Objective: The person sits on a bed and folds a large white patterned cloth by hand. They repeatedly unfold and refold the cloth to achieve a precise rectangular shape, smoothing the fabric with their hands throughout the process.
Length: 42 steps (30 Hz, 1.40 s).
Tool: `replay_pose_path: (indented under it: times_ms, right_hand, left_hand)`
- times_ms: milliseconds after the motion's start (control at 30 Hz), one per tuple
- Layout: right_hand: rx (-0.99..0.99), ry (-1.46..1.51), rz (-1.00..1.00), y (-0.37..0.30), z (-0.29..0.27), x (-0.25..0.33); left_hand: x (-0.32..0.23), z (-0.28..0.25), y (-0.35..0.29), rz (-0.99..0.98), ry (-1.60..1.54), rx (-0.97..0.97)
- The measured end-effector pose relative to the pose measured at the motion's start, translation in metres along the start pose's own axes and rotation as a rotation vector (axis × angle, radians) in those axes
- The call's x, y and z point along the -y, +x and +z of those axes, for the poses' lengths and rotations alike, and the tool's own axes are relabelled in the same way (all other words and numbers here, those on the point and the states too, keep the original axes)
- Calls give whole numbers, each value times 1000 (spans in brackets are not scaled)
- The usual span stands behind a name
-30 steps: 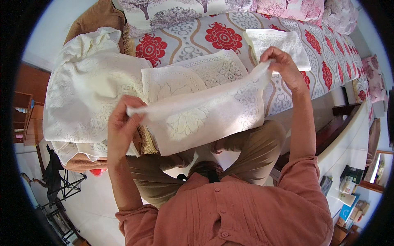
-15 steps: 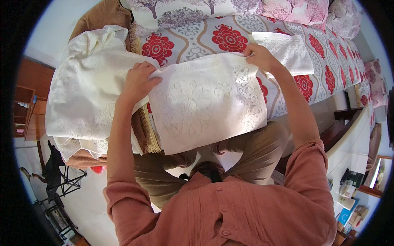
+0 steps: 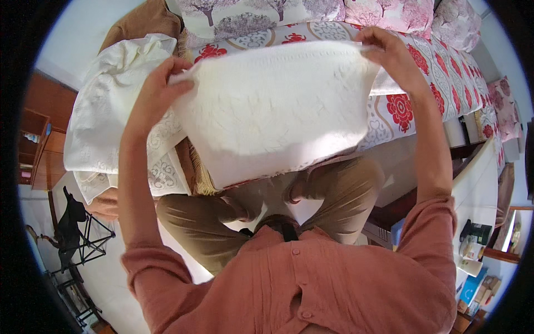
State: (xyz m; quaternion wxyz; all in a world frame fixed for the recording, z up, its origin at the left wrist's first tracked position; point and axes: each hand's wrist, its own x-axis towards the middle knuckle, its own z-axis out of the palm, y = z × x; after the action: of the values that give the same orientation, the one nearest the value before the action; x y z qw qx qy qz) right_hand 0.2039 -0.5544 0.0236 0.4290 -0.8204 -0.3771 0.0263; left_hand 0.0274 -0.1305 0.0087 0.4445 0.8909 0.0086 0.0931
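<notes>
A white cloth [image 3: 278, 106] with a faint raised pattern hangs stretched between my two hands, lifted above the couch edge in front of my knees. Its upper left corner is pinched in my left hand [image 3: 158, 92]. My right hand [image 3: 386, 50] grips the upper right corner. Close to my left hand lies a heap of larger white lace fabric [image 3: 103, 128]. Behind the stretched cloth, near my right wrist, a second white cloth [image 3: 385, 84] lies flat and is mostly covered from sight.
The couch cover [image 3: 401, 108] has red flowers. Tree-print pillows [image 3: 256, 14] line the back. A brown fringed throw [image 3: 200, 170] drapes by the lace heap. To the right stands a white-topped table [image 3: 481, 178]; a black folding frame [image 3: 72, 222] stands on the floor at left.
Both hands have moved apart and away from my body, raising the cloth and pulling it taut. The flower pattern that faced up now barely shows, and the cloth covers more of the second one.
</notes>
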Motion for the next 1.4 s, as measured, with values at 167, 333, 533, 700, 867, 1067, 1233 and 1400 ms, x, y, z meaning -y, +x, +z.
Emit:
replay_pose_path:
  times_ms: [167,333,533,700,867,1067,1233,1400]
  right_hand:
    - [-359,-188,-224,25,-39,57]
    - [-413,-257,-279,-23,-40,88]
    - [-244,-478,16,-102,36,21]
    - [-89,-601,311,-166,124,-42]
    - [-112,-521,376,-156,107,-34]
    - [-355,-519,-82,-78,149,8]
    - [-98,-642,34,-94,200,-57]
    - [-79,-565,203,-124,176,-71]
  left_hand:
    - [-64,-65,15,230,119,-264]
    - [-84,-47,-35,405,411,-486]
    - [-25,66,-115,347,544,-137]
    - [45,144,-164,351,667,152]
    - [33,142,-165,265,486,166]
    - [-8,140,-93,300,499,-79]
    - [48,183,-89,294,747,-38]
    - [67,178,-111,187,617,-99]
